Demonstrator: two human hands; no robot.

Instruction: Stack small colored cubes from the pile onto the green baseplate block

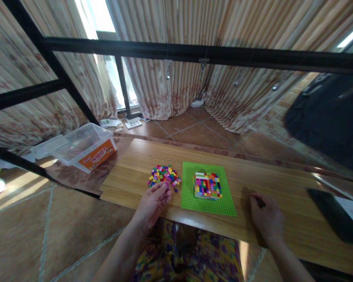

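My left hand (156,199) pinches a small purple toy brick (166,186) between thumb and fingertips. It hovers at the near edge of a loose pile of small coloured bricks (161,172). Right of the pile lies a green studded baseplate (188,196). On it stands a blocky build of many-coloured bricks (207,186), with white bricks along part of its far side. My right hand (266,215) rests on the table to the right of the baseplate, fingers loosely curled in, and nothing shows in them.
The wooden table (129,168) runs across the view. A dark flat item (329,211) with white paper lies at its right end. Left of the table, a clear plastic box (88,145) with an orange label sits on the floor. Black metal bars (176,51) cross in front of striped curtains.
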